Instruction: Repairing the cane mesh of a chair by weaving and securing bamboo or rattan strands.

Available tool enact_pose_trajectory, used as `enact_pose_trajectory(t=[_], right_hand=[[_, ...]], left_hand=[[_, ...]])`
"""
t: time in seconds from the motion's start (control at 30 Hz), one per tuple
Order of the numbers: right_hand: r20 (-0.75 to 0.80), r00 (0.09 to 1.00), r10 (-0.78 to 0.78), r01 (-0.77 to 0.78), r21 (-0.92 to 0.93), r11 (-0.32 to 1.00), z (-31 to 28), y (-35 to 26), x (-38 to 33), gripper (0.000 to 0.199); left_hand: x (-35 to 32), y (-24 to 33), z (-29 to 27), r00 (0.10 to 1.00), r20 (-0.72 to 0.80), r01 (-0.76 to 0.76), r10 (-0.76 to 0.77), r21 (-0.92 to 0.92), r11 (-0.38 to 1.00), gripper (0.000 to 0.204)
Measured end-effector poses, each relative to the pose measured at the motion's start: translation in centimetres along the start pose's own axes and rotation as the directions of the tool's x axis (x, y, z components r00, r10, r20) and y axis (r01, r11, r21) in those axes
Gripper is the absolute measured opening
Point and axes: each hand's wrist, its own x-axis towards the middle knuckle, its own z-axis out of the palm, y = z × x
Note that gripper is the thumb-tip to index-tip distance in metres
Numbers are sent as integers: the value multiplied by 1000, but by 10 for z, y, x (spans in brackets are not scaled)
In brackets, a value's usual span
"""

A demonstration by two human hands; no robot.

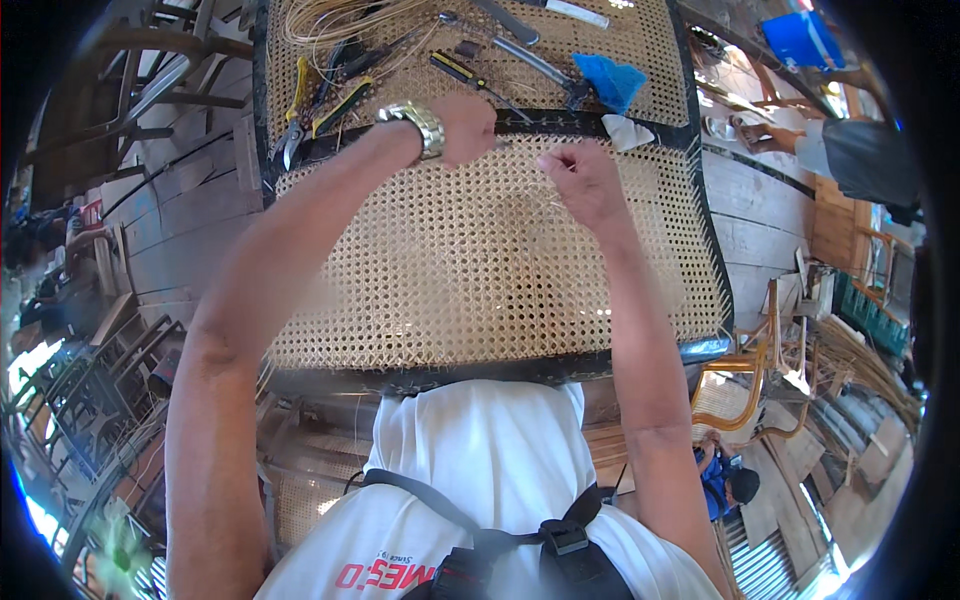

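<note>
A woven cane panel point(450, 270) in a dark frame lies across in front of me, with a dark crossbar point(545, 126) along its far edge. My left hand point(467, 130), a metal watch above it, is closed at that crossbar; what its fingers hold is hidden. Just to the right, above the cane, my right hand point(588, 185) is curled with thumb and forefinger together; any strand in it is too fine to see. Beyond the bar, on a second cane section, lie yellow-handled pliers point(298, 100), a screwdriver point(455, 70), a hammer point(535, 65) and a blue cloth-like piece point(610, 82).
Coiled cane strands point(330, 25) lie at the far left of the frame. A white scrap point(628, 132) rests by the crossbar. Wooden furniture frames point(110, 370) crowd the left. A blue container point(803, 40) stands far right. Another person point(722, 478) is at lower right, beside a chair frame point(740, 415).
</note>
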Motion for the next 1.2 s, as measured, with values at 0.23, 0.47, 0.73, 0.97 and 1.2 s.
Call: enact_pose_trajectory(t=[0.23, 0.47, 0.73, 0.97, 1.2], right_hand=[[316, 905, 284, -290, -28, 956, -18, -25, 13, 38], [179, 969, 168, -146, -127, 981, -13, -27, 17, 30], [272, 935, 229, -187, -172, 967, -6, -21, 12, 29], [201, 963, 178, -138, -199, 970, 6, -42, -1, 24], [126, 974, 188, -143, -300, 943, 9, -54, -21, 17]], left_hand=[[18, 12, 26, 971, 240, -70, 4, 264, 962, 33], [13, 49, 7, 972, 234, -50, -28, 319, 947, 17], [13, 14, 59, 996, 70, 54, -52, -29, 998, 34], [15, 0, 48, 957, 242, 220, -159, -252, 943, 55], [-26, -94, -14, 954, -300, 157, -1, 497, 853, 44]])
